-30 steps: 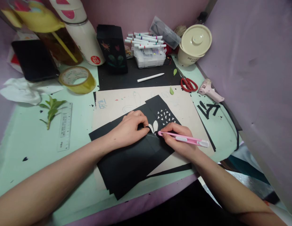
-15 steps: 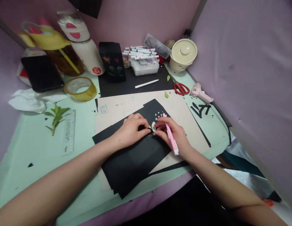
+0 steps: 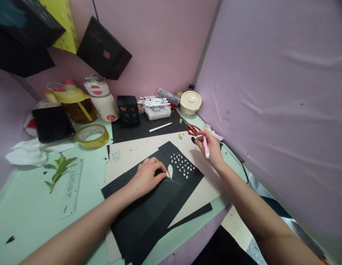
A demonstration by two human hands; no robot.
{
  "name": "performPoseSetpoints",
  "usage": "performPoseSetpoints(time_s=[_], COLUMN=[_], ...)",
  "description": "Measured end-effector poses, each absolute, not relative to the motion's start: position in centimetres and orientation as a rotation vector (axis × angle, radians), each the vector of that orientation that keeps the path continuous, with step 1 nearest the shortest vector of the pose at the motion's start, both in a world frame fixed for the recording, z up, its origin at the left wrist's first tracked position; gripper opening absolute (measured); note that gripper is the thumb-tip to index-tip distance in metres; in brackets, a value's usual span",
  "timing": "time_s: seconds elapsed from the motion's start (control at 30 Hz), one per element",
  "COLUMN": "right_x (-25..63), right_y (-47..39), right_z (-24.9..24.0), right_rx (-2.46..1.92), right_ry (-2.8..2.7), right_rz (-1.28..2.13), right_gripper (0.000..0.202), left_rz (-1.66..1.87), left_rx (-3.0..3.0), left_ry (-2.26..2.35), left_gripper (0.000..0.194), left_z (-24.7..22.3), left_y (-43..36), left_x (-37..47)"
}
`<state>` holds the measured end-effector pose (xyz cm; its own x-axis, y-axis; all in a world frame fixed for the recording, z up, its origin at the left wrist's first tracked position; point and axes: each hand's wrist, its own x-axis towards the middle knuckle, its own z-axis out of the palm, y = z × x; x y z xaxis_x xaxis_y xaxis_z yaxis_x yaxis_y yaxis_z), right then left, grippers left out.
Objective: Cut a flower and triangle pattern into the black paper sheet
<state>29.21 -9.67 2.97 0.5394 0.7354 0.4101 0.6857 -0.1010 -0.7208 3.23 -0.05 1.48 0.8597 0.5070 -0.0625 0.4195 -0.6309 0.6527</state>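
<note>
My left hand (image 3: 148, 175) lies on the black paper (image 3: 148, 217), its thumb and fingers curled together and pressing the sheet beside a leaf-shaped cut-out (image 3: 170, 170). Small triangular and square cut-outs (image 3: 182, 165) pattern the sheet's upper right corner, where pale backing shows through. Off to the right, above the backing board, my right hand (image 3: 211, 149) is closed round a pink craft knife (image 3: 206, 146), whose tip I cannot see. A small black paper scrap (image 3: 193, 140) shows at that hand's fingertips. Faint leaf lines run beside the cut-out.
Red scissors (image 3: 193, 129) and a pink glue gun (image 3: 213, 132) are just beyond my right hand. A white pen (image 3: 160, 127) lies behind the paper. Tape (image 3: 92, 137), a leafy sprig (image 3: 59, 170) and a clear ruler (image 3: 73, 189) are at left; black boxes (image 3: 104, 49) hang above.
My right hand has moved up and right, away from the left hand, carrying the knife and a black scrap. The leaf-shaped cut-out is now uncovered. The view has tilted up.
</note>
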Motion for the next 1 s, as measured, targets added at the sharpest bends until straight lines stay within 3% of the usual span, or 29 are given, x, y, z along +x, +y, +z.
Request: performPoseSetpoints(time_s=[0.37, 0.7, 1.0], right_x=[35.8, 27.0, 23.6], right_y=[-10.1, -15.3, -16.9], right_z=[1.3, -0.7, -0.3], right_rx=[-1.811, -1.688, -1.776], right_ry=[-0.977, -1.245, -1.728], right_rz=[-0.126, 0.197, 0.163], right_gripper=[0.036, 0.022, 0.024], left_rz=[0.176, 0.171, 0.07], left_rx=[2.425, 2.419, 2.546], left_ry=[0.618, 0.336, 0.438], left_gripper=[0.01, 0.014, 0.019], left_z=[1.3, 1.6, 3.8], left_y=[0.0, 2.2, 2.7], left_x=[3.1, 2.8, 1.9])
